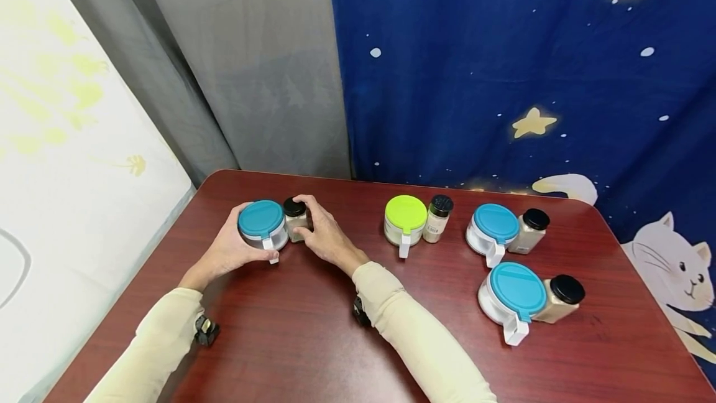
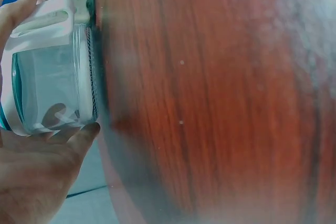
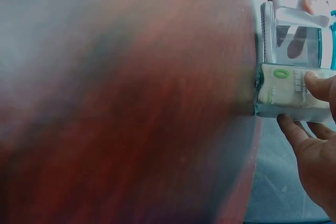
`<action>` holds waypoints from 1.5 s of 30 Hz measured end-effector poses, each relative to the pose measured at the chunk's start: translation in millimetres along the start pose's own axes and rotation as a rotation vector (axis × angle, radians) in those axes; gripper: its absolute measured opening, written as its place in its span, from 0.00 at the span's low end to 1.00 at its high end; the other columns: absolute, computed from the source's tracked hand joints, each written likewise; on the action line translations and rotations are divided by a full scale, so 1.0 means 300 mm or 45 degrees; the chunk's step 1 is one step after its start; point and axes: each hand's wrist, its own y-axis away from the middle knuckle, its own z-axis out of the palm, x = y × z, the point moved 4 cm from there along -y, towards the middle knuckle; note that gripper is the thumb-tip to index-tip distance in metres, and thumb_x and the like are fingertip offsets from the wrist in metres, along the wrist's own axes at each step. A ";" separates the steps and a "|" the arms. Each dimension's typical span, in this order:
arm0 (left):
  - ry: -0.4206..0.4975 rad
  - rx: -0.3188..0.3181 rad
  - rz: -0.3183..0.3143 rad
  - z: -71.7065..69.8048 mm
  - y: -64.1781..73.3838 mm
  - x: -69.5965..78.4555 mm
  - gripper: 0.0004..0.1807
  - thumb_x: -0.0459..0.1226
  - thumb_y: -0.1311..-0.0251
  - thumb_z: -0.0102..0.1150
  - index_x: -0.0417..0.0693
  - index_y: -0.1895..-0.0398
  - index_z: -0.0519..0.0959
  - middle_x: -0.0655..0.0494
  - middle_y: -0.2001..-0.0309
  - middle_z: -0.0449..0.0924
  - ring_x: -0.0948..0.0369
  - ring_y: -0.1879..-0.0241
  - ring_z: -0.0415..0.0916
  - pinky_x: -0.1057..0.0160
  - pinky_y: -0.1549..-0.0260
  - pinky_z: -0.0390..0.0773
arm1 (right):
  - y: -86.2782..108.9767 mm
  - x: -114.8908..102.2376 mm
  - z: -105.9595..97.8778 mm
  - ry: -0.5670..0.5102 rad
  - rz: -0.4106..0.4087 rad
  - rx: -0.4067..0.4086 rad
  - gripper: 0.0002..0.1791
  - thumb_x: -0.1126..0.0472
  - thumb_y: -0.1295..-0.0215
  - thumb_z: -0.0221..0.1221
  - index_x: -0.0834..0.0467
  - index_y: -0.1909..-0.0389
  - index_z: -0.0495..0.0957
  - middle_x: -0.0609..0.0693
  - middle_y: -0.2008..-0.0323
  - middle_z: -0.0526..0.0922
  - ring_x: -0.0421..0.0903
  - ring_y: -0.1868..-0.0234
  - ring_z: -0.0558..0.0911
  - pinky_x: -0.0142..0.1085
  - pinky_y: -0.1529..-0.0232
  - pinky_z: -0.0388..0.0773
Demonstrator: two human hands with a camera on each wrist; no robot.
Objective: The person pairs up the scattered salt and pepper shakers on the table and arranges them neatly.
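A clear jar with a blue lid [image 1: 261, 219] and white handle stands at the table's left. My left hand [image 1: 226, 247] grips it, fingers round the far left side and thumb at the handle; the left wrist view shows the clear jar wall [image 2: 50, 85]. Right beside it is a small square seasoning bottle [image 1: 296, 224] with a black cap. My right hand [image 1: 327, 235] holds this bottle between thumb and fingers. In the right wrist view the bottle's label [image 3: 281, 85] carries a green mark, and bottle and jar appear side by side.
A green-lidded jar [image 1: 405, 221] stands mid-table beside a black-capped shaker [image 1: 437, 219]. Farther right are two blue-lidded jars, one behind [image 1: 492, 226] and one in front [image 1: 514, 294], each next to a black-capped bottle [image 1: 528, 232]. Curtains [image 1: 447, 79] hang behind the table [image 1: 291, 341].
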 end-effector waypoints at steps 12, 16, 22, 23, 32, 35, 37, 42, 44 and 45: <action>0.010 -0.025 0.020 0.014 0.025 0.021 0.65 0.40 0.60 0.86 0.44 0.22 0.49 0.42 0.32 0.63 0.44 0.36 0.64 0.37 0.40 0.66 | 0.037 -0.024 -0.042 0.013 -0.047 0.024 0.36 0.64 0.37 0.71 0.47 0.31 0.66 0.49 0.39 0.77 0.39 0.43 0.74 0.33 0.42 0.71; 0.022 -0.027 0.029 0.022 0.034 0.029 0.65 0.40 0.60 0.86 0.44 0.23 0.50 0.43 0.32 0.62 0.45 0.36 0.64 0.36 0.40 0.66 | 0.051 -0.029 -0.052 0.002 -0.054 0.020 0.36 0.65 0.37 0.71 0.47 0.32 0.66 0.48 0.40 0.78 0.39 0.44 0.75 0.33 0.43 0.72; 0.055 -0.029 0.034 0.037 0.047 0.037 0.65 0.40 0.61 0.87 0.46 0.23 0.50 0.45 0.32 0.63 0.46 0.37 0.65 0.38 0.41 0.67 | 0.067 -0.039 -0.070 -0.016 -0.092 0.043 0.35 0.66 0.38 0.71 0.48 0.32 0.67 0.47 0.41 0.79 0.38 0.43 0.75 0.35 0.42 0.72; 0.057 -0.027 0.032 0.038 0.049 0.038 0.65 0.40 0.61 0.87 0.46 0.23 0.50 0.45 0.32 0.63 0.46 0.37 0.65 0.38 0.41 0.67 | 0.069 -0.041 -0.073 -0.016 -0.098 0.039 0.35 0.66 0.37 0.71 0.48 0.32 0.67 0.48 0.41 0.78 0.37 0.42 0.75 0.36 0.41 0.72; 0.068 -0.042 0.061 0.058 0.052 0.059 0.64 0.39 0.62 0.87 0.45 0.23 0.51 0.45 0.32 0.63 0.47 0.37 0.65 0.38 0.40 0.66 | 0.095 -0.045 -0.102 0.007 -0.076 0.023 0.35 0.65 0.36 0.70 0.48 0.32 0.67 0.48 0.39 0.77 0.38 0.40 0.74 0.35 0.38 0.70; 0.071 -0.048 0.071 0.063 0.053 0.072 0.64 0.38 0.63 0.87 0.45 0.24 0.52 0.46 0.33 0.64 0.47 0.38 0.66 0.39 0.40 0.66 | 0.105 -0.042 -0.112 0.009 -0.077 0.020 0.35 0.64 0.36 0.70 0.47 0.31 0.67 0.48 0.38 0.77 0.38 0.39 0.73 0.33 0.38 0.69; 0.063 -0.054 0.081 0.068 0.055 0.080 0.64 0.39 0.63 0.87 0.45 0.24 0.53 0.46 0.33 0.65 0.48 0.38 0.66 0.39 0.41 0.67 | 0.114 -0.039 -0.119 0.012 -0.081 0.021 0.35 0.63 0.36 0.70 0.47 0.32 0.67 0.48 0.38 0.77 0.38 0.38 0.73 0.34 0.37 0.69; 0.049 -0.079 0.098 0.083 0.062 0.098 0.63 0.40 0.63 0.87 0.46 0.24 0.54 0.46 0.34 0.67 0.49 0.39 0.67 0.40 0.41 0.68 | 0.139 -0.035 -0.136 0.005 -0.092 0.029 0.35 0.63 0.37 0.71 0.48 0.32 0.67 0.48 0.39 0.77 0.39 0.39 0.74 0.37 0.38 0.71; 0.049 -0.088 0.103 0.087 0.066 0.104 0.63 0.40 0.62 0.87 0.46 0.24 0.54 0.46 0.34 0.67 0.49 0.39 0.67 0.40 0.42 0.68 | 0.147 -0.036 -0.142 -0.005 -0.096 0.029 0.35 0.63 0.37 0.71 0.49 0.32 0.67 0.49 0.39 0.78 0.39 0.40 0.75 0.40 0.39 0.72; 0.047 -0.090 0.105 0.089 0.069 0.107 0.63 0.40 0.62 0.87 0.47 0.24 0.54 0.47 0.34 0.67 0.49 0.39 0.67 0.40 0.42 0.68 | 0.152 -0.038 -0.144 -0.011 -0.100 0.028 0.35 0.63 0.37 0.71 0.49 0.32 0.66 0.49 0.39 0.78 0.40 0.40 0.75 0.41 0.40 0.73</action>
